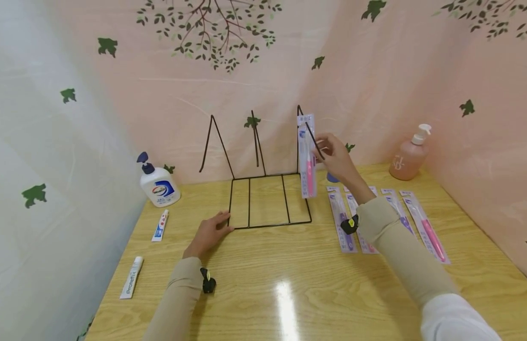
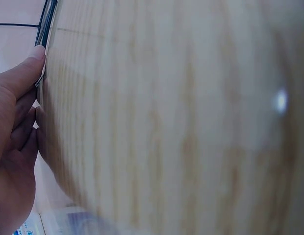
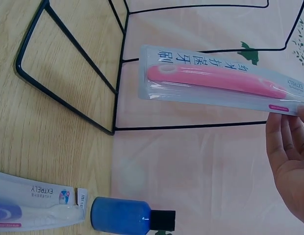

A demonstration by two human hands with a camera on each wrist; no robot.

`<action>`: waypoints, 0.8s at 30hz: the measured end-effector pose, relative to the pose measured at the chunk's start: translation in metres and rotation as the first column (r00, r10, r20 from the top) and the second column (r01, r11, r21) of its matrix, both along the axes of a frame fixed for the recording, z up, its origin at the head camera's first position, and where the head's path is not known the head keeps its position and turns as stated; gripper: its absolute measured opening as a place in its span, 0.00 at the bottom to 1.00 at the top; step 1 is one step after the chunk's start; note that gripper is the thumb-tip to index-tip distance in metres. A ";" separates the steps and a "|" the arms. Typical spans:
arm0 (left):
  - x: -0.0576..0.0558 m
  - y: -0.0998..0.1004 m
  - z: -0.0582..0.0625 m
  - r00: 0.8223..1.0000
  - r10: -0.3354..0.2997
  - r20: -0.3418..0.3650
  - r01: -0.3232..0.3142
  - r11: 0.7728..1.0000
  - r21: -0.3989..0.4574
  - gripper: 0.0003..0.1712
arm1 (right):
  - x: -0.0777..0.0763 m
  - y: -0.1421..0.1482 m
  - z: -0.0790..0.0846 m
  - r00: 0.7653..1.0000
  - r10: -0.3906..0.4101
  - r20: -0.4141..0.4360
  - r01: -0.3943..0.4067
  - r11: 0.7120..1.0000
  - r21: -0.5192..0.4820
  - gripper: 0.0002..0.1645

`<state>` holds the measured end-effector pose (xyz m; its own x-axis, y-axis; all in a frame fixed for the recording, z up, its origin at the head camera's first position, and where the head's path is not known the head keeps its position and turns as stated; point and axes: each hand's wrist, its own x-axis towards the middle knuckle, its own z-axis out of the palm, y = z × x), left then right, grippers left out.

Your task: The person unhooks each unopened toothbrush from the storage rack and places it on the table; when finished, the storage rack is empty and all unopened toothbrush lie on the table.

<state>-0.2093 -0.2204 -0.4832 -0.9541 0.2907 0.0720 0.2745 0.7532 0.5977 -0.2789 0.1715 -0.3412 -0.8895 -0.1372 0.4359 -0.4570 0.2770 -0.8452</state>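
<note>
A black wire display rack (image 1: 268, 226) stands on the wooden table, with long prongs rising at its back. My left hand (image 1: 210, 233) holds the rack's front left corner, thumb on the wire in the left wrist view. At the rack's right prong, my right hand (image 1: 337, 155) pinches a pink toothbrush in a clear blister pack (image 3: 211, 81) by its edge. The pack hangs upright, its top overlapping the prong's end in the head view. To the right lie several more packaged toothbrushes (image 1: 425, 227), purple and pink, partly hidden by my right forearm.
A white pump bottle (image 1: 159, 187) stands at the left, with two toothpaste-like tubes (image 1: 132, 278) nearer me. A pink pump bottle (image 1: 410, 154) is at the back right. A small blue bottle (image 3: 121, 215) sits behind the right arm. A patterned curtain (image 1: 263, 57) backs the table.
</note>
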 end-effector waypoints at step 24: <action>0.001 0.001 0.000 0.999 0.014 0.041 -0.014 1.000 0.004 0.33 | 0.041 0.012 -0.003 0.999 0.033 0.037 -0.035 0.997 0.075 0.21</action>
